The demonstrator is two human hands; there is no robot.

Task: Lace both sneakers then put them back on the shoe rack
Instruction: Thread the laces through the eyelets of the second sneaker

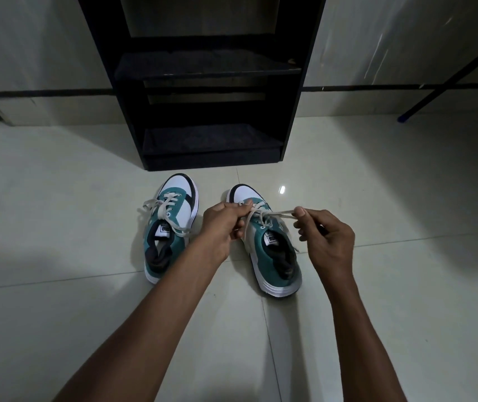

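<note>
Two teal, white and black sneakers stand side by side on the tiled floor, toes toward the black shoe rack [211,82]. The left sneaker [171,227] has its white lace threaded, with loose ends hanging off both sides. Over the right sneaker [266,248] my left hand [221,224] pinches one end of its lace [278,213] near the upper eyelets. My right hand [324,236] pinches the other end and holds it taut to the right. My left hand hides part of the right sneaker's inner side.
The rack's lower shelf [211,140] and middle shelf [203,65] hold nothing. A dark metal leg with a blue foot [406,117] slants down at the far right. Pale wall with a black skirting line runs behind the rack.
</note>
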